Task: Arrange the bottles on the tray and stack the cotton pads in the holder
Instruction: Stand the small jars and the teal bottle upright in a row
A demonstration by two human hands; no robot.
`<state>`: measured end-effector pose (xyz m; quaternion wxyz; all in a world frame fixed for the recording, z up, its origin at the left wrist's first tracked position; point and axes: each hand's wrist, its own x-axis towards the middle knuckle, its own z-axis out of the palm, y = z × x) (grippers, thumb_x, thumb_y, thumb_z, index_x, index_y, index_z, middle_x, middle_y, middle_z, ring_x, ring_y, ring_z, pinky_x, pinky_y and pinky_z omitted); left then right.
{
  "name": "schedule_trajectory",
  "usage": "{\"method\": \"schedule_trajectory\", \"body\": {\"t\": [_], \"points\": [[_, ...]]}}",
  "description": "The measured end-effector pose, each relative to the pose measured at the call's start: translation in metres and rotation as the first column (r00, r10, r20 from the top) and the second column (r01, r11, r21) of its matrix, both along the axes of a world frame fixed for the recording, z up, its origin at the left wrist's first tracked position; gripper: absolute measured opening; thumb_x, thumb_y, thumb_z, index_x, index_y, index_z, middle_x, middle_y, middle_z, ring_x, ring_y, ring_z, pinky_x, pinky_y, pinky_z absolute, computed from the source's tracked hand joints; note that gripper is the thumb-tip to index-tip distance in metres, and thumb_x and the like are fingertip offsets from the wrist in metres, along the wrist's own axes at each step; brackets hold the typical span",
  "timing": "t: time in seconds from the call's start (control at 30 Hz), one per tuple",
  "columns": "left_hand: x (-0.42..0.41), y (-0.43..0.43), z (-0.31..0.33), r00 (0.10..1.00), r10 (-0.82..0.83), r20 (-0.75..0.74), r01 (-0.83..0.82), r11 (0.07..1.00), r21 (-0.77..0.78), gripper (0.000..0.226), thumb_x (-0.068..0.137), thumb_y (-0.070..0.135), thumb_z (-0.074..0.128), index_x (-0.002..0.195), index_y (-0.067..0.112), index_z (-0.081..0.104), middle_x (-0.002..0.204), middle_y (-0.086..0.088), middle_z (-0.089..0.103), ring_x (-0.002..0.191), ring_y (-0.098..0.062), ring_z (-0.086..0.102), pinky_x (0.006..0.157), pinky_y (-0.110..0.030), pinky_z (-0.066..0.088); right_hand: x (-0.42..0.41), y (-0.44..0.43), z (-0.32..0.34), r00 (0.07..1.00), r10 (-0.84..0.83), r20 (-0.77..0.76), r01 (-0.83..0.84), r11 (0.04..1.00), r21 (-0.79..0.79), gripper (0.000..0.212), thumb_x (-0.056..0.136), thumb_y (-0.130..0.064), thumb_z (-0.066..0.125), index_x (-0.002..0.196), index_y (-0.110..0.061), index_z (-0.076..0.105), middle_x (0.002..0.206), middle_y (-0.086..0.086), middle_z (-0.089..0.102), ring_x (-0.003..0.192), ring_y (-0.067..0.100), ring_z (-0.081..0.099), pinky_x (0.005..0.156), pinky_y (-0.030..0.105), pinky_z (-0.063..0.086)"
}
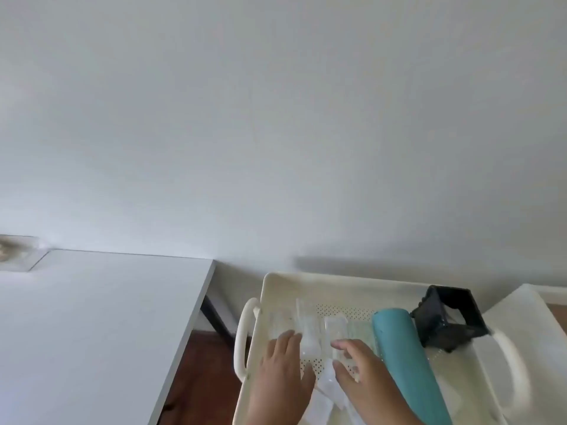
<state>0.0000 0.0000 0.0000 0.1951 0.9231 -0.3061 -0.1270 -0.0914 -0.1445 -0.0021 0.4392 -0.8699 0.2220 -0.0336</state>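
A cream perforated tray (343, 285) with loop handles fills the lower right of the head view. Several clear plastic bottles or containers (310, 329) lie in it, blurred and hard to separate. My left hand (283, 372) rests flat over the left ones with fingers spread. My right hand (365, 375) has its fingers curled around a clear container (336, 332). A teal tube-shaped bottle (408, 360) lies on its side to the right of my right hand. Behind it a black holder (445, 317) stands at the tray's back right. No cotton pads can be made out.
A white table (92, 326) lies to the left, separated from the tray by a gap showing brown floor (199, 381). A white surface (527, 314) sits right of the tray. A plain white wall (276, 118) fills the upper half.
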Motion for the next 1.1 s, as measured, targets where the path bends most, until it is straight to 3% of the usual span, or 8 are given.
{"method": "schedule_trajectory", "body": {"t": [0.23, 0.43, 0.53, 0.73, 0.93, 1.0, 1.03, 1.1], "points": [[0.017, 0.002, -0.027, 1.0, -0.005, -0.025, 0.008, 0.992, 0.122, 0.063, 0.097, 0.031, 0.043, 0.152, 0.017, 0.015, 0.162, 0.001, 0.012, 0.146, -0.017, 0.018, 0.113, -0.03, 0.032, 0.036, 0.005, -0.027, 0.979, 0.171, -0.111, -0.199, 0.921, -0.334, 0.045, 0.096, -0.025, 0.048, 0.141, -0.03, 0.041, 0.148, -0.015, 0.038, 0.133, 0.008, 0.039, 0.108, 0.021, 0.033], [0.021, 0.004, -0.039, 1.0, -0.02, -0.004, 0.02, 0.984, 0.175, 0.068, 0.097, 0.037, 0.048, 0.153, 0.019, 0.015, 0.163, -0.003, 0.003, 0.135, -0.021, 0.035, 0.103, -0.032, 0.043, 0.054, 0.017, -0.039, 0.941, 0.244, -0.234, -0.336, 0.763, -0.553, 0.063, 0.079, -0.021, 0.073, 0.137, -0.021, 0.05, 0.149, 0.009, 0.042, 0.135, 0.024, 0.045, 0.114, 0.042, 0.019], [0.023, 0.008, -0.044, 0.999, -0.034, 0.009, 0.031, 0.979, 0.202, 0.072, 0.096, 0.039, 0.049, 0.153, 0.02, 0.008, 0.163, -0.003, -0.003, 0.127, -0.021, 0.039, 0.103, -0.032, 0.042, 0.059, 0.022, -0.042, 0.927, 0.229, -0.296, -0.364, 0.739, -0.568, 0.07, 0.081, -0.023, 0.072, 0.144, -0.022, 0.04, 0.155, 0.011, 0.032, 0.142, 0.026, 0.034, 0.117, 0.045, 0.013], [0.027, 0.01, -0.05, 0.999, -0.049, -0.007, 0.049, 0.981, 0.186, 0.074, 0.095, 0.031, 0.051, 0.154, 0.021, 0.007, 0.164, -0.001, -0.004, 0.126, -0.021, 0.04, 0.099, -0.03, 0.045, 0.065, 0.03, -0.046, 0.937, 0.116, -0.329, -0.304, 0.733, -0.609, 0.079, 0.053, -0.03, 0.092, 0.125, -0.025, 0.062, 0.133, 0.01, 0.059, 0.118, 0.026, 0.061, 0.101, 0.047, 0.047], [0.026, 0.012, -0.043, 0.999, -0.027, -0.028, 0.032, 0.982, 0.185, 0.073, 0.097, 0.036, 0.047, 0.154, 0.02, 0.005, 0.163, 0.001, -0.009, 0.133, -0.02, 0.032, 0.103, -0.028, 0.041, 0.065, 0.029, -0.053, 0.954, 0.103, -0.283, -0.265, 0.736, -0.623, 0.068, 0.061, -0.034, 0.088, 0.123, -0.023, 0.064, 0.132, 0.011, 0.06, 0.117, 0.028, 0.061, 0.101, 0.047, 0.047], [0.021, 0.013, -0.04, 1.0, 0.004, 0.001, -0.004, 0.989, 0.146, 0.075, 0.092, 0.036, 0.058, 0.153, 0.016, 0.02, 0.163, -0.004, 0.006, 0.13, -0.021, 0.04, 0.099, -0.027, 0.046, 0.064, 0.029, -0.056, 0.964, 0.104, -0.246, -0.239, 0.746, -0.622, 0.065, 0.063, -0.031, 0.087, 0.123, -0.021, 0.063, 0.134, 0.012, 0.059, 0.119, 0.029, 0.06, 0.101, 0.046, 0.046], [0.021, 0.012, -0.036, 1.0, 0.012, 0.017, -0.014, 0.992, 0.125, 0.076, 0.082, 0.034, 0.072, 0.146, 0.011, 0.038, 0.159, -0.009, 0.026, 0.122, -0.023, 0.052, 0.09, -0.027, 0.053, 0.063, 0.029, -0.057, 0.969, 0.104, -0.223, -0.223, 0.752, -0.62, 0.065, 0.063, -0.03, 0.087, 0.123, -0.02, 0.064, 0.134, 0.012, 0.059, 0.119, 0.03, 0.06, 0.101, 0.046, 0.046], [0.02, 0.013, -0.031, 0.999, -0.008, 0.048, 0.003, 0.994, 0.109, 0.072, 0.055, 0.027, 0.093, 0.118, 0.003, 0.068, 0.129, -0.014, 0.063, 0.094, -0.027, 0.071, 0.068, -0.029, 0.061, 0.064, 0.027, -0.055, 0.978, 0.106, -0.181, -0.195, 0.776, -0.6, 0.064, 0.061, -0.029, 0.087, 0.12, -0.019, 0.065, 0.132, 0.012, 0.06, 0.116, 0.029, 0.062, 0.097, 0.043, 0.05]]}}
